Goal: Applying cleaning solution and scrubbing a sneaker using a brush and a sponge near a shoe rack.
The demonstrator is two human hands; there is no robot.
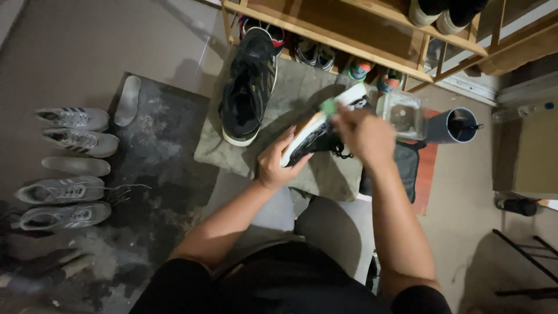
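The left hand (278,163) grips a black shoe (317,132) with a white sole, fingers curled around its heel end and holding it above a grey-green cloth (325,174). The right hand (363,135) is blurred at the shoe's toe end, fingers closed over something green I cannot identify. Another black shoe (247,87) lies on the cloth, just beyond the left fingers.

A shoe (247,87) lies on the cloth (302,87) before the rack (349,40), 4 sneakers (70,166) left on the mat (168,151)
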